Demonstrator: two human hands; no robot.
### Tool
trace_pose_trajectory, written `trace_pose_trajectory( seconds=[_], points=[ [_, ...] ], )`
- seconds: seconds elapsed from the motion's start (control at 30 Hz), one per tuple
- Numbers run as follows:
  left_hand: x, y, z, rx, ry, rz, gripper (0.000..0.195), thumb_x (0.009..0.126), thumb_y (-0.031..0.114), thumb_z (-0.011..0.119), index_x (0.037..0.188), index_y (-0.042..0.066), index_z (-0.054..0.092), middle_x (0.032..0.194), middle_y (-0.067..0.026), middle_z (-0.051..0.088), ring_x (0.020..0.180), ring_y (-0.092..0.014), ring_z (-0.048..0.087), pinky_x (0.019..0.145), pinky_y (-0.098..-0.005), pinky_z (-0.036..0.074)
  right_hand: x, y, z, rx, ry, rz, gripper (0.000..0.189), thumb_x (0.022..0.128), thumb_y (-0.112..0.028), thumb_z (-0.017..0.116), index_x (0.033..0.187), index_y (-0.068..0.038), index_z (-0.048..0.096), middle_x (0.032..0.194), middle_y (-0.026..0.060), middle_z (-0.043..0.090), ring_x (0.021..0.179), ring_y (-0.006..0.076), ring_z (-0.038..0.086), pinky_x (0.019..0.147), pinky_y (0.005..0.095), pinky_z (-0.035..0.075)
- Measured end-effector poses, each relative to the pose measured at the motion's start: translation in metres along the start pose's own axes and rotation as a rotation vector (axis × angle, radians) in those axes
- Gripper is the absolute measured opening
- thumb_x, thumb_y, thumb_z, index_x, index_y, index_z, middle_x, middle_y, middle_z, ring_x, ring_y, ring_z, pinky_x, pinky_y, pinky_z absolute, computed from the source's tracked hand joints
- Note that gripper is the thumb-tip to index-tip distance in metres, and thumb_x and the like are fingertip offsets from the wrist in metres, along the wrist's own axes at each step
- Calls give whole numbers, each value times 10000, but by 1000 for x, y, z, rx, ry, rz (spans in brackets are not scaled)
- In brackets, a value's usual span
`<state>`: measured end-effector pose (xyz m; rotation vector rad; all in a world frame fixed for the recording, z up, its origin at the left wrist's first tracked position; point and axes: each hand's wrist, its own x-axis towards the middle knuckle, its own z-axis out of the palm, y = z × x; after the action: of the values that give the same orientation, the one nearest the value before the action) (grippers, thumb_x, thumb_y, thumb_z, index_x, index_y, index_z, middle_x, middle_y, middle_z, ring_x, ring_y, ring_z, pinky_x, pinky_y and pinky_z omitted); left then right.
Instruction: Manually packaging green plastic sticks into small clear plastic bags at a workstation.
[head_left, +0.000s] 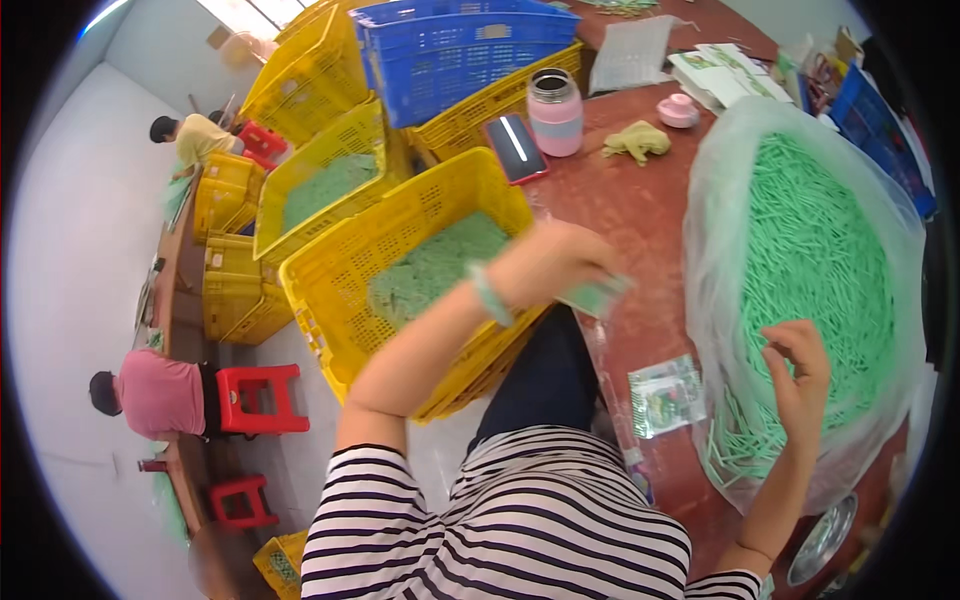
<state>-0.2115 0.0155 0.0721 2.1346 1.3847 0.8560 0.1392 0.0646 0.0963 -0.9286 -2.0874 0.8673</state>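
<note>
My left hand, blurred and with a pale green band at the wrist, holds a small flat green-and-white packet over the table edge, beside a yellow crate. On the right, my right hand is above a large clear plastic bag full of thin green sticks. Its thumb and curled fingers are apart, with nothing visible between them. Between the hands, a printed clear packet lies on the red table against the bag.
The yellow crate holds many green packets. Beyond it stand more yellow crates and a blue crate. On the table are a phone, an open pink flask, a yellow cloth and a metal bowl. Two people sit far left.
</note>
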Motion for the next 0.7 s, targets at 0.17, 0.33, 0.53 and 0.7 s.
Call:
trace_pose_trajectory(
  seconds=[0.17, 0.33, 0.53, 0.7],
  points=[
    [-149, -130, -120, 494, 116, -710, 88, 699, 95, 691, 777, 55, 681, 744, -106, 657, 706, -247, 636, 670, -346, 509, 1, 44, -11, 58, 25, 157, 176, 841, 68, 552, 991, -4, 609, 940, 15, 513, 803, 78, 483, 700, 199, 391],
    [-319, -271, -121, 605, -216, -1101, 46, 658, 77, 666, 681, 97, 700, 739, -135, 682, 694, -289, 662, 673, -357, 536, 2, 58, -13, 63, 61, 255, 117, 873, 9, 544, 979, -1, 590, 895, -10, 484, 752, 65, 440, 671, 197, 363],
    [-390, -310, -45, 483, -234, -1494, 93, 662, 149, 724, 736, 93, 733, 796, -149, 687, 732, -301, 659, 727, -373, 537, -12, 71, -21, 31, 75, 370, 128, 887, -1, 545, 1005, 0, 597, 906, -10, 495, 765, 70, 441, 683, 202, 375],
    [-374, -328, -8, 495, 115, -1602, 127, 752, 124, 629, 785, 38, 715, 841, -198, 677, 729, -338, 645, 697, -422, 518, -24, 73, -36, -43, 136, 431, 132, 892, -9, 544, 1009, -3, 607, 890, -10, 502, 750, 72, 448, 671, 208, 383]
  ],
)
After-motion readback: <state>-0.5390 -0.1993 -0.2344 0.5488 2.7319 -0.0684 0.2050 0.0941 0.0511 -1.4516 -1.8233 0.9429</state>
